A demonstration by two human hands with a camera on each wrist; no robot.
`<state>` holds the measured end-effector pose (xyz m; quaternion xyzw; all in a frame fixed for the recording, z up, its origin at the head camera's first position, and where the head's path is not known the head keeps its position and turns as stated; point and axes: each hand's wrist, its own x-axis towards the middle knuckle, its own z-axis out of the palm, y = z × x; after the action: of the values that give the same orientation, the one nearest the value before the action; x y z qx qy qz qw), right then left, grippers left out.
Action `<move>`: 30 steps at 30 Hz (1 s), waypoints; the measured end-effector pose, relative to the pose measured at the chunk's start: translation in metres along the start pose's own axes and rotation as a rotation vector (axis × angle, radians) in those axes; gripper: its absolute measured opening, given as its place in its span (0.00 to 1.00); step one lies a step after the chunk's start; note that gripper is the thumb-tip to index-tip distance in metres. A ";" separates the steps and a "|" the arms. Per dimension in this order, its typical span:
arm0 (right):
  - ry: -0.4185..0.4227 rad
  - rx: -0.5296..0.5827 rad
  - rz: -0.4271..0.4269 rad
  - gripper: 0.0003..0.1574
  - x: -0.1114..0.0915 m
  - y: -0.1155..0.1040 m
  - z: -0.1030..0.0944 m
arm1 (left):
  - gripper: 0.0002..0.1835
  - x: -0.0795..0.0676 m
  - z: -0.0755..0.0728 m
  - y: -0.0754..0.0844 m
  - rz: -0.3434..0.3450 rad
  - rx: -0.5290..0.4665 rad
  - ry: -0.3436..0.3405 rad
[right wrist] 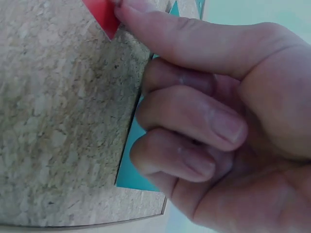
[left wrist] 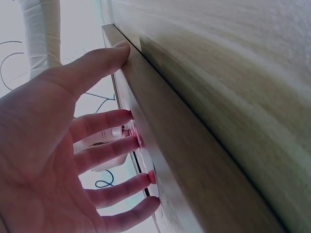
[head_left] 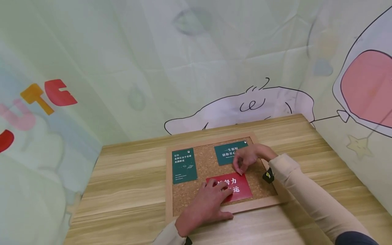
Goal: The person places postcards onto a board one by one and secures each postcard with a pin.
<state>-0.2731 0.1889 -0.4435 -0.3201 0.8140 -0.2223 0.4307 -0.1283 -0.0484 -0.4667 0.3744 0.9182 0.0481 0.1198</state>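
Observation:
A red card [head_left: 242,188] with white characters lies on the cork board [head_left: 203,160], low and right of its middle. My left hand [head_left: 209,200] rests spread over the card's left part, fingertips touching it. In the left wrist view the thumb lies against the board's wooden frame [left wrist: 155,111]. At the card's upper right corner my right hand [head_left: 246,157] pinches a small push pin [left wrist: 126,130] between thumb and index finger, its other fingers curled in. Most of that pin is hidden by the fingertips.
Two green cards hang on the board, a tall one [head_left: 184,166] at the left and a wide one [head_left: 225,154] at the upper right, each with a pin at its top right corner. The board lies on a wooden table [head_left: 128,190] before a printed curtain [head_left: 147,68].

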 end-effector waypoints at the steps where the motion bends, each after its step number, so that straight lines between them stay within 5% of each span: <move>1: 0.008 0.005 -0.010 0.05 0.000 0.000 0.001 | 0.42 0.000 0.000 0.000 0.001 0.002 0.002; 20: 0.096 -0.041 0.074 0.05 0.002 -0.007 0.005 | 0.42 0.000 -0.002 -0.001 -0.007 -0.023 -0.011; 30: 0.065 -0.042 0.073 0.03 0.001 -0.004 0.004 | 0.42 0.001 -0.001 -0.001 -0.006 -0.020 -0.012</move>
<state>-0.2688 0.1851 -0.4433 -0.2917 0.8431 -0.1998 0.4051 -0.1299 -0.0488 -0.4659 0.3709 0.9180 0.0546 0.1291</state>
